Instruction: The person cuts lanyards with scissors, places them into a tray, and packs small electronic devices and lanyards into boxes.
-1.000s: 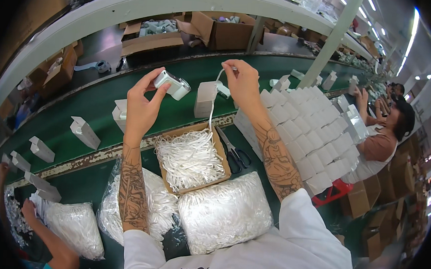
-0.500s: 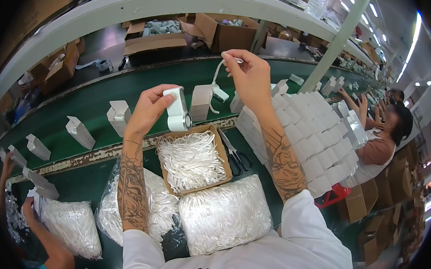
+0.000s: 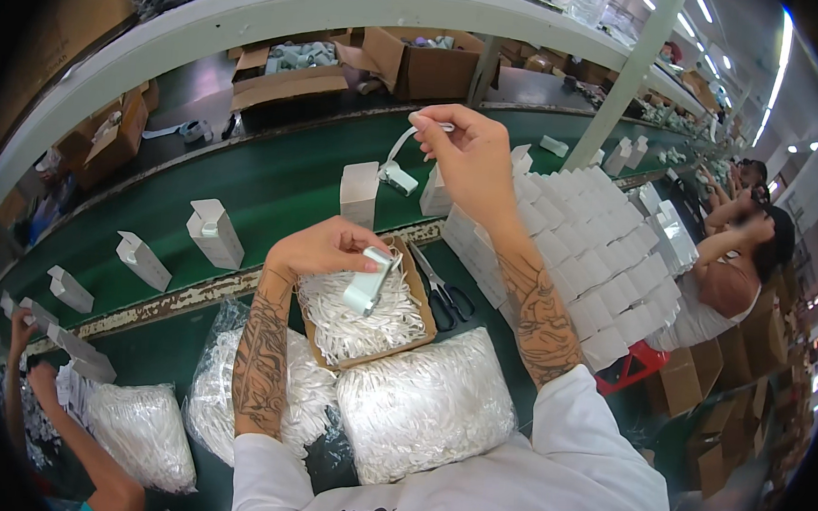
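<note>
My left hand (image 3: 330, 249) pinches a small pale mint handheld device (image 3: 365, 288), held tilted above an open cardboard box of white straps (image 3: 367, 333). My right hand (image 3: 469, 151) is raised farther back, with thumb and fingers closed on one white strap (image 3: 399, 144). That strap curves down toward a second pale device (image 3: 400, 178) by the green belt; whether the two are joined I cannot tell. Black-handled scissors (image 3: 448, 300) lie just right of the strap box.
Plastic bags of white straps (image 3: 428, 407) lie in front of me. White cartons (image 3: 214, 234) stand along the green belt (image 3: 282, 187). At right rises a large stack of white cartons (image 3: 587, 257). Co-workers' hands (image 3: 43, 383) show at left; another person (image 3: 736, 266) sits at right.
My left hand has come down and nearer with the device, now over the strap box. My right hand stays raised with the strap. The cartons on the belt appear slightly farther left.
</note>
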Tool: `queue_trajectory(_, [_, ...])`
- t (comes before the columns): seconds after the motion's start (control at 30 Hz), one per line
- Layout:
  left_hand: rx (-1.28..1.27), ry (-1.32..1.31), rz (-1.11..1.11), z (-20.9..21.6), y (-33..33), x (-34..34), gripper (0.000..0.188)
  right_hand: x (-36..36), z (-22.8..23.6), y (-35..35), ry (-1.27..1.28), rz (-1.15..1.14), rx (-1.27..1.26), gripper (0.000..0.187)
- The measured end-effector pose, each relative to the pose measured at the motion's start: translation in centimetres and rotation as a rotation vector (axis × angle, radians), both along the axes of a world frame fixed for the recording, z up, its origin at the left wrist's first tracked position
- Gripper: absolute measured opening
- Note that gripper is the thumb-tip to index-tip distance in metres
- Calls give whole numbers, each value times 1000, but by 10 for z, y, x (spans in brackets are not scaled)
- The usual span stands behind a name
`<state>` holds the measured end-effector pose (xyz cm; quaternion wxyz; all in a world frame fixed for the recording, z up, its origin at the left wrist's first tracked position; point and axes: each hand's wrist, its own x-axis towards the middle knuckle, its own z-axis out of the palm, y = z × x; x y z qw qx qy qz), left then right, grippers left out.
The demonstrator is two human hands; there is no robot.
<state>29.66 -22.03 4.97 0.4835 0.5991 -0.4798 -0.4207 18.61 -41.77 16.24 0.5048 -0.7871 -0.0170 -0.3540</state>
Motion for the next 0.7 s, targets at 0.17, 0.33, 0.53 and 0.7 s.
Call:
queue_trajectory(0.17, [125,-157,-59,1,8,3,34,16,-6,1,-87,68,21,17])
queue_trajectory(0.33, [299,-260,-28,27,7,-14,39,44,-29,-4,-16,33,-68,17])
queue_trajectory(0.53, [-4,-148,63,26,38,16,32,77,-52,9,-41,43,-48,17])
queue_trajectory(0.7, [-320,-101,521,23,59,41,33,98,-80,30,-47,48,-181,13])
